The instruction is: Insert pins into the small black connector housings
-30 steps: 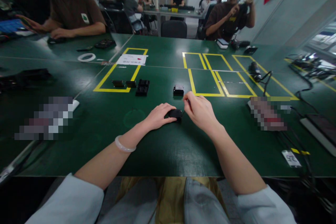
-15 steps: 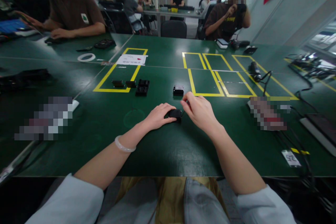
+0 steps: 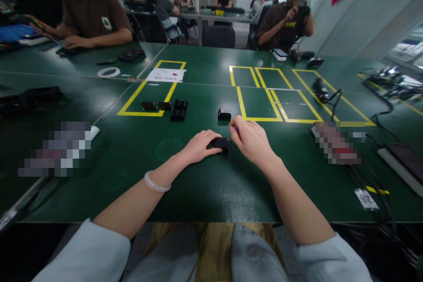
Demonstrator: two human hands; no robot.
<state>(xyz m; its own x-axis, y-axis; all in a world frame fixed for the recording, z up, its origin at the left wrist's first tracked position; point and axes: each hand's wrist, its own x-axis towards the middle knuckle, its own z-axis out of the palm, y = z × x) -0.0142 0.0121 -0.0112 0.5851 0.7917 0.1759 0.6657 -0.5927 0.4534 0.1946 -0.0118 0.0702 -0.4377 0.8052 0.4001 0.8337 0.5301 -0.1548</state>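
Observation:
A small black block (image 3: pixel 220 143) rests on the green table in front of me, gripped between the thumb and fingers of my left hand (image 3: pixel 200 146). At its right side is my right hand (image 3: pixel 250 139), its thumb and fingers pinched together around something too small to name; a thin dark piece shows between the hand and the block. Just beyond my hands sits another black part with a shiny top (image 3: pixel 225 113). Farther left lie a black tray-like part (image 3: pixel 179 110) and two thin black pieces (image 3: pixel 148 105), (image 3: pixel 164 105).
Yellow tape outlines (image 3: pixel 243 103) mark the table ahead. A white paper (image 3: pixel 165 75) and a white tape ring (image 3: pixel 109 72) lie to the left. Blurred devices stand at both sides, with cables (image 3: pixel 376 180) at the right. Several people sit beyond the table.
My right hand's fingertips have shifted very slightly to the right, away from the block. My left hand keeps its hold.

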